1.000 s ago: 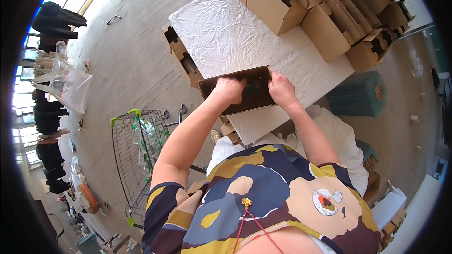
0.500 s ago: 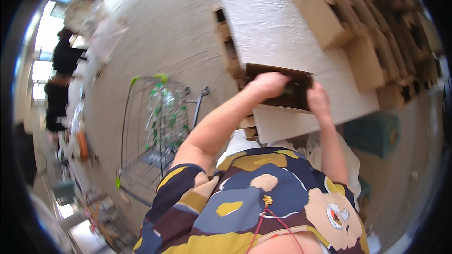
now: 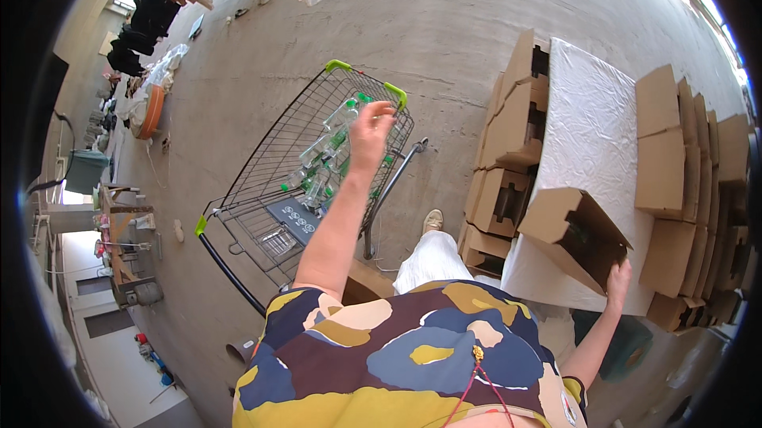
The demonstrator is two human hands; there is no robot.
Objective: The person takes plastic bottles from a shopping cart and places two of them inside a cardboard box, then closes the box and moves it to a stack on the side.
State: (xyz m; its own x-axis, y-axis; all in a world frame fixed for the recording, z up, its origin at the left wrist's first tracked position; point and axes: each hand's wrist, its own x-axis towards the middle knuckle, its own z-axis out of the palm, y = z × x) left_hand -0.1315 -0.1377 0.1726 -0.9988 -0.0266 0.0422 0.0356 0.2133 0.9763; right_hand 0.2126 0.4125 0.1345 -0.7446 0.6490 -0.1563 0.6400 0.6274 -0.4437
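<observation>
My left hand point(image 3: 371, 136) reaches out over the shopping cart point(image 3: 262, 146), its fingers loosely bent and apart with nothing between them. Below it in the wire basket lie several clear plastic bottles with green caps point(image 3: 317, 182). My right hand point(image 3: 618, 279) grips the near right edge of an open cardboard box point(image 3: 552, 221), which stands tilted to my view on the white-covered table point(image 3: 583, 110). Something greenish shows dimly inside the box; I cannot make out how much is in it.
Folded cardboard boxes point(image 3: 663, 138) stand in rows along the table's right side. More cardboard boxes point(image 3: 496, 190) are stacked along its left side. A green wrapped roll point(image 3: 627, 348) lies on the floor near my right arm. Dark clothes point(image 3: 151, 19) hang at the far left.
My left hand has left the box and swung left over the cart. The right hand still holds the box edge. My view has turned toward the cart.
</observation>
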